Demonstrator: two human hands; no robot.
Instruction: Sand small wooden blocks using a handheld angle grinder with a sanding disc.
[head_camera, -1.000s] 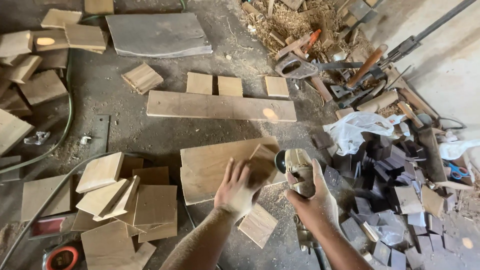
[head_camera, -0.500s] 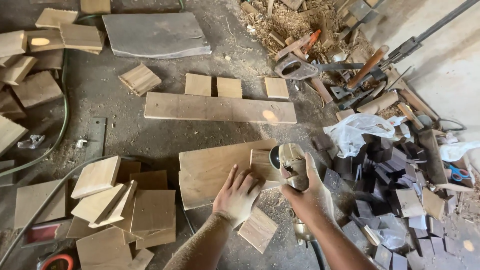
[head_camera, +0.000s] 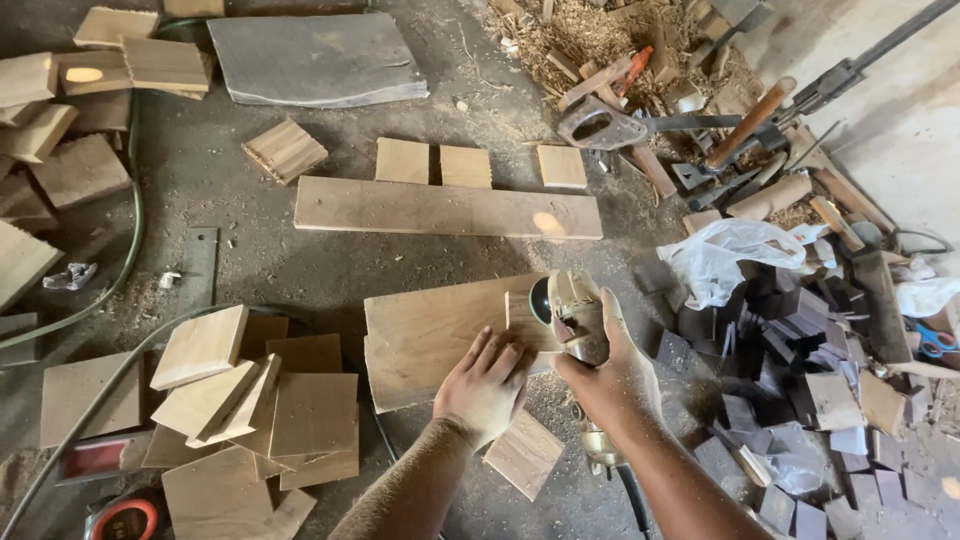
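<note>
Head view: grinder (head_camera: 575, 320) lies lengthwise, disc pointing away.

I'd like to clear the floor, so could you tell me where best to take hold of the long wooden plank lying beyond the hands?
Probably the long wooden plank is best gripped at its left end, fingers wrapping the long edges. It lies flat, and three small wooden squares crowd its far edge.

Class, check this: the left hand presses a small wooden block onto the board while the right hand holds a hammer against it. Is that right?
Not quite. In the head view the right hand holds a power sander, not a hammer. The rest stands: the left hand presses the small wooden block onto the board.
</note>
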